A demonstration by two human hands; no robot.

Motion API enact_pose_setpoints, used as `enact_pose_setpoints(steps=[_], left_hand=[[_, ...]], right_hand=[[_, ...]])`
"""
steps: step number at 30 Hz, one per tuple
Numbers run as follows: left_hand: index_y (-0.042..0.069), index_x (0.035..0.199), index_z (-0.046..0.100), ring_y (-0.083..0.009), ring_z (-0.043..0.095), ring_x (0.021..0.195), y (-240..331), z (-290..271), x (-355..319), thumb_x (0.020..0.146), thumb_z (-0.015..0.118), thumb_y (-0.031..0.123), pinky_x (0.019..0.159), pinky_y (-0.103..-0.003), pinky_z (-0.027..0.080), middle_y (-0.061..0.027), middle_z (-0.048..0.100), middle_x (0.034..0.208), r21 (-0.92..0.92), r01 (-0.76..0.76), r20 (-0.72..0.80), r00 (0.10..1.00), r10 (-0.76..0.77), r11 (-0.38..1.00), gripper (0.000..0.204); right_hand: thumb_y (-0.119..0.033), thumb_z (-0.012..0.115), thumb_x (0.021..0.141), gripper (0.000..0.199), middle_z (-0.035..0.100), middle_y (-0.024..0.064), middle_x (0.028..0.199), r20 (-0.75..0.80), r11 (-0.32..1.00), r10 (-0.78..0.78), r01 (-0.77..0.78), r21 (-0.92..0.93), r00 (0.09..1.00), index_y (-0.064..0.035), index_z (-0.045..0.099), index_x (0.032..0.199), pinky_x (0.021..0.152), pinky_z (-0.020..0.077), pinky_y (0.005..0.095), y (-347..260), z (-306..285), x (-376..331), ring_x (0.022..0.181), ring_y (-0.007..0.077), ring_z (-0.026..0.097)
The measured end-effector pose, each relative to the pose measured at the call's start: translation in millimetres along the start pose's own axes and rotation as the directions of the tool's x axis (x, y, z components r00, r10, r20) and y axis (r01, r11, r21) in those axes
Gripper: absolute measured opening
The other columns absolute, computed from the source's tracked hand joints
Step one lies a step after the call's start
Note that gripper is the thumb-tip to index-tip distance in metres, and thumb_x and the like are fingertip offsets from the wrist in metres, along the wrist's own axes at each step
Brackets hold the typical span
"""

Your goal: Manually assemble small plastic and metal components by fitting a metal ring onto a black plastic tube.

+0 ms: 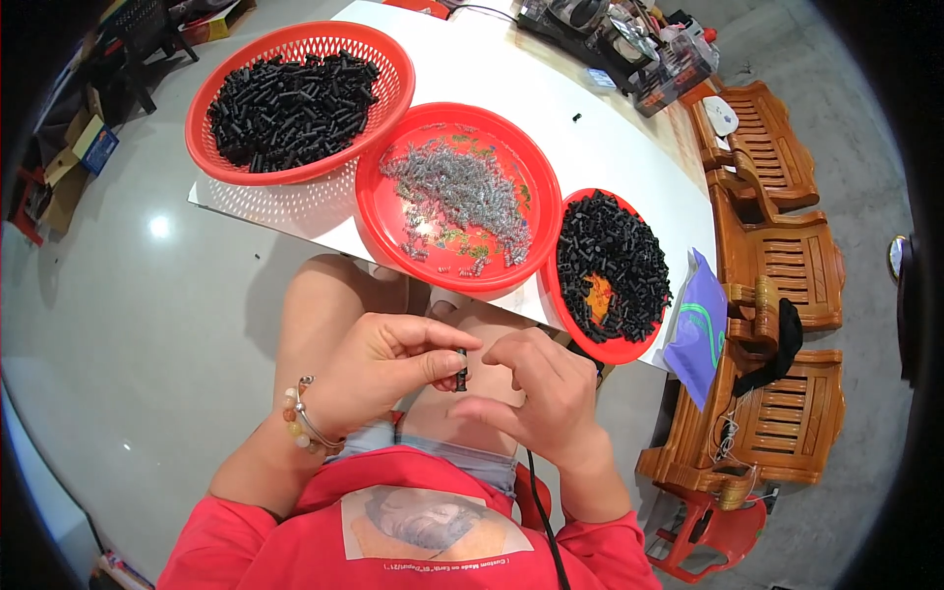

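Above my lap, my left hand [398,366] pinches a small black plastic tube [461,370] upright between thumb and forefinger. Just to its right is my right hand [546,393], its thumb and bent fingers apart with nothing between them. Beyond my hands, a round red tray [372,221] holds a heap of small metal springs [462,192]. To its left stands a red perforated basket [398,74] full of black tube-shaped parts [290,108]. A smaller red tray [629,351] on the right is piled with short black pieces [615,261], its orange-patterned bottom partly showing.
The white tabletop [492,59] bears all three containers. A purple pouch [698,320] lies at its right edge. One loose black piece [577,118] sits farther back, near equipment and a clear box [678,74]. Wooden chairs [787,256] and a red stool [723,541] stand right.
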State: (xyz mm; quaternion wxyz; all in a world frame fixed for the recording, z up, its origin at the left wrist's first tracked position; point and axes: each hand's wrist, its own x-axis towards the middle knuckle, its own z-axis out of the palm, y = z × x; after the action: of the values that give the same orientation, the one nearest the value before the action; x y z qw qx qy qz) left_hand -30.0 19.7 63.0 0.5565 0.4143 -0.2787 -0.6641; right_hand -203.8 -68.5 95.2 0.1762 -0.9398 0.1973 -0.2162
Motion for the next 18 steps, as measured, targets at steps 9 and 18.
enact_pose_setpoints(steps=[9, 18], left_hand=[[-0.001, 0.125, 0.052, -0.0018, 0.054, 0.071, -0.7, -1.7, 2.5, 0.087, 0.059, 0.001, 0.063, -0.018, 0.045, 0.0021, 0.06, 0.079, -0.048, -0.041, 0.055, 0.998, 0.044, 0.998, 0.039], [0.0, 0.127, 0.051, -0.0042, 0.057, 0.077, -0.7, -11.0, 2.1, 0.083, 0.064, 0.001, 0.068, -0.019, 0.048, 0.0019, 0.06, 0.082, -0.031, 0.073, 0.183, 0.981, -0.066, 0.997, 0.046]], right_hand=[[-0.034, 0.075, 0.067, 0.037, 0.053, 0.0065, 0.075, 0.082, 0.996, -0.078, 0.075, 0.04, 0.994, -0.0062, 0.058, 0.085, 0.056, 0.0467, 0.0336, -2.3, -1.5, 14.3, 0.068, 0.024, 0.059], [-0.027, 0.075, 0.063, 0.029, 0.054, 0.0067, 0.067, 0.035, 0.986, -0.164, 0.162, 0.041, 0.986, -0.0062, 0.053, 0.065, 0.047, 0.0431, 0.0317, 5.6, 6.3, 12.9, 0.055, 0.0222, 0.056]])
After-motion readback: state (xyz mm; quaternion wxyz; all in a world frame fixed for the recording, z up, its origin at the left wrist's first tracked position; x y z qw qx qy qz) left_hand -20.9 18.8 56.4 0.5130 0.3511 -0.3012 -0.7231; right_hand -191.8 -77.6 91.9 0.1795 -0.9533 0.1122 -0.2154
